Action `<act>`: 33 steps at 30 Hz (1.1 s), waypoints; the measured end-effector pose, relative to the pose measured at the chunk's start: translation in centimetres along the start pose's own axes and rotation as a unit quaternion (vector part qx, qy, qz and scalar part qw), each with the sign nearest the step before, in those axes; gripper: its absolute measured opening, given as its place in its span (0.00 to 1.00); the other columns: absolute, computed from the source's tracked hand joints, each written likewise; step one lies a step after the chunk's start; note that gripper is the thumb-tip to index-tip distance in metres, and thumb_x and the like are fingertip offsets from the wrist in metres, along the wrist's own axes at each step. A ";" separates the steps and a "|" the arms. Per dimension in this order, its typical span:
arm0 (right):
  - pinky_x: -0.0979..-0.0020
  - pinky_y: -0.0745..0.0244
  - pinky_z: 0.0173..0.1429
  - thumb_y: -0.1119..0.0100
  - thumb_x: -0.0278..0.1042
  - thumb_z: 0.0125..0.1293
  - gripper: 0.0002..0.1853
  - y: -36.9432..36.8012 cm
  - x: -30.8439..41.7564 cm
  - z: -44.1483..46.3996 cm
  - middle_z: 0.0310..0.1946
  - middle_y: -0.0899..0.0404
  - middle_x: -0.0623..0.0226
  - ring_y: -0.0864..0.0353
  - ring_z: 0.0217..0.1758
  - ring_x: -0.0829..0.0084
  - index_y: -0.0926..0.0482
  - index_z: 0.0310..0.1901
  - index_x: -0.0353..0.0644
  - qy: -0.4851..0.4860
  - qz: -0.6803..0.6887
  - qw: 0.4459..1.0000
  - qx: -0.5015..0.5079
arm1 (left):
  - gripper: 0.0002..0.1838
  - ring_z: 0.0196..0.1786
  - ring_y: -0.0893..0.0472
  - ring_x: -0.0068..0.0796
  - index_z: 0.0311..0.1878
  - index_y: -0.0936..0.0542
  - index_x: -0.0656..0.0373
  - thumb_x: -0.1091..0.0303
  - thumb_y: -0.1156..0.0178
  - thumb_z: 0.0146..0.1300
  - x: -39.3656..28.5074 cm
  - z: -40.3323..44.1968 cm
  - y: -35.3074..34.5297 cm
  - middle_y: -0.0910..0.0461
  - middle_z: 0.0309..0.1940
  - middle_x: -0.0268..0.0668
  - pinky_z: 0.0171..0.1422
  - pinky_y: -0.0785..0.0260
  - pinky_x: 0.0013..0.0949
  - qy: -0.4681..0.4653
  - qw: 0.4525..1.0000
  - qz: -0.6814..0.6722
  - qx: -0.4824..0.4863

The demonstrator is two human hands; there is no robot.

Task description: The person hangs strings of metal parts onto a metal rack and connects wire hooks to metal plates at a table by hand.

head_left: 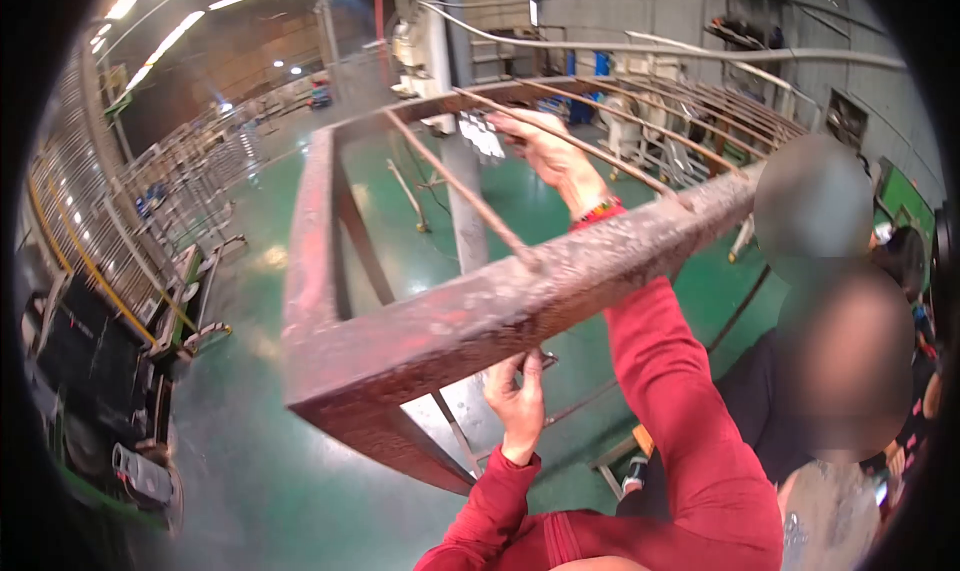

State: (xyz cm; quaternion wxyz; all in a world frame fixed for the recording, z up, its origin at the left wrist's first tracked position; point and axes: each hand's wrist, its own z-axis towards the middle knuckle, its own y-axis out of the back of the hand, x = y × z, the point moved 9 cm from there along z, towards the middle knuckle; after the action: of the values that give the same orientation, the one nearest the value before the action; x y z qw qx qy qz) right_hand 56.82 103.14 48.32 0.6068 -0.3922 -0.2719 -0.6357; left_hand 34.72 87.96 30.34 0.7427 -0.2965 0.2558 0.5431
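Observation:
A rusty metal frame rack [440, 341] with thin crossbars stands close in front of me and fills the middle of the view. My right hand [548, 156] reaches through it between the bars, its fingers bent together. Bright silvery pieces [482, 138] show at its fingertips; what they are cannot be made out. Below the front beam, my left hand [517, 401] is closed in a pinch, thumb and finger pointing up. A small dark bit [547, 359] shows by those fingertips, too small to name. The beam passes over my right forearm.
A person [740, 381] in dark clothing is close on my right. Metal racks with rods [190, 186] line the left side, near a dark wheeled cart [90, 341]. A grey post [462, 201] rises behind the frame from the green floor [260, 451].

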 end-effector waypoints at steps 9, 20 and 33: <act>0.72 0.27 0.42 0.40 0.34 0.62 0.09 1.8 2.7 0.1 0.40 0.20 0.63 0.23 0.39 0.75 0.24 0.41 0.42 0.116 0.078 0.990 -0.023 | 0.06 0.34 0.25 0.20 0.42 0.22 0.68 0.78 0.47 0.64 0.6 -0.8 -1.3 0.25 0.38 0.36 0.40 0.25 0.27 0.082 0.991 -0.101 -0.003; 0.70 0.30 0.52 0.47 0.33 0.67 0.15 3.6 -0.9 -10.1 0.50 0.26 0.66 0.27 0.50 0.75 0.31 0.53 0.40 0.098 0.023 0.994 -0.034 | 0.07 0.42 0.25 0.21 0.42 0.21 0.66 0.80 0.45 0.62 0.7 -1.1 -1.5 0.23 0.41 0.36 0.47 0.30 0.25 0.044 0.997 -0.053 0.044; 0.83 0.33 0.33 0.43 0.36 0.65 0.07 2.0 -4.6 -25.6 0.28 0.25 0.77 0.28 0.30 0.87 0.25 0.38 0.43 -0.098 -0.135 0.985 -0.050 | 0.07 0.43 0.23 0.25 0.40 0.19 0.64 0.80 0.42 0.59 3.3 -5.2 -4.0 0.22 0.39 0.37 0.45 0.26 0.27 0.093 0.982 -0.064 0.148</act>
State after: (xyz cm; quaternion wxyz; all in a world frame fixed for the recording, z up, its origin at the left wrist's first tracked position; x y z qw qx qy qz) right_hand 54.27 84.43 30.28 0.4656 -0.4420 -0.3484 -0.6830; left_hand 39.12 85.41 25.06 0.7849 -0.2477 0.3816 0.4205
